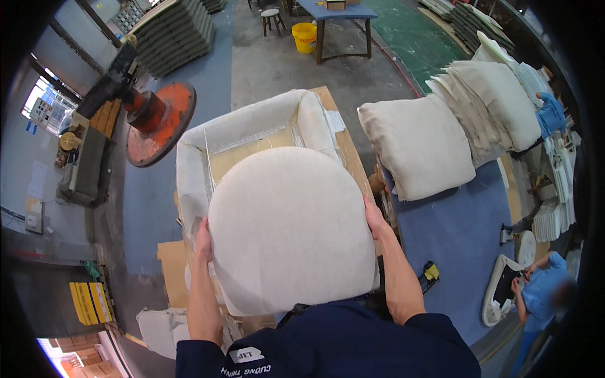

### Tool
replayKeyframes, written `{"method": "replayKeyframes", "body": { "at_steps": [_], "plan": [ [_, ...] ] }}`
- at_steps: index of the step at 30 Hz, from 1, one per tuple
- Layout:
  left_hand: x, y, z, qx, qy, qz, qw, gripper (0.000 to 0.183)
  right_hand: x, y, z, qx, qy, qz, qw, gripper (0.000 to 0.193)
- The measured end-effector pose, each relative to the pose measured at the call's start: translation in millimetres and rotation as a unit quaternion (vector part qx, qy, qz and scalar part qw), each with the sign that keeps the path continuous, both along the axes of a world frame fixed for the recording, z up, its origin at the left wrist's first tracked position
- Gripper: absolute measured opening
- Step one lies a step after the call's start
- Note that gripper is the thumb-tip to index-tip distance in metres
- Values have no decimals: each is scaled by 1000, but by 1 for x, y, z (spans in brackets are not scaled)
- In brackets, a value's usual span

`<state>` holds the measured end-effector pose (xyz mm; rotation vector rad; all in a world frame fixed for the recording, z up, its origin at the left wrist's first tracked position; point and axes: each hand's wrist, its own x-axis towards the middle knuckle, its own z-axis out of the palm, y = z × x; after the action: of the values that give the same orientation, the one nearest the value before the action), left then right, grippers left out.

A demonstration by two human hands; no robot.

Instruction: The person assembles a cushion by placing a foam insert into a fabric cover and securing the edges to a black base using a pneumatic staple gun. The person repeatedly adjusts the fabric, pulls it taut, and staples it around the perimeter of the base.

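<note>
A large off-white upholstered seat cushion point(293, 230), rounded at its far end and straighter at the near end, is held up in front of my body. My left hand point(203, 240) grips its left edge, and my right hand point(374, 217) grips its right edge; the far fingers of both are partly hidden. Beyond and partly beneath the cushion is a box-like frame point(191, 165) padded in pale fabric, its inner panel showing tan. It rests on a wooden board point(353, 165). The cushion hides the near part of the frame.
To the right, a blue-topped table point(454, 233) bears stacked pale cushions point(416, 145) and a black-and-yellow tool point(430, 273). A co-worker in blue point(543, 293) handles a pale padded part at far right. An orange disc-shaped machine point(157, 123) stands at left.
</note>
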<state>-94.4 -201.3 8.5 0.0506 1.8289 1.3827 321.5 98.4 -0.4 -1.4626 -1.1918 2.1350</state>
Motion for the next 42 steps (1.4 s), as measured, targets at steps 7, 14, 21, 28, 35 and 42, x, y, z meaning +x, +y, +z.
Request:
{"method": "replayKeyframes", "body": {
  "at_steps": [7,14,21,28,35,42],
  "plan": [
    [51,-27,8,-61,217,-44,973,65,12,-2,13,-43,29,42,998,78],
    [147,-153,-24,-144,436,-24,888,56,48,-59,-13,45,-77,16,996,74],
    [156,-125,45,-103,325,11,940,49,113,-19,-13,-11,-31,35,999,78],
    [80,-44,85,-176,261,-14,949,60,-2,-11,49,71,-36,28,996,84],
    [46,-161,101,-82,174,73,979,62,-61,-121,106,73,35,20,997,79],
    [15,-384,45,47,114,342,931,57,-211,-251,159,267,65,172,946,72]
  ]
}}
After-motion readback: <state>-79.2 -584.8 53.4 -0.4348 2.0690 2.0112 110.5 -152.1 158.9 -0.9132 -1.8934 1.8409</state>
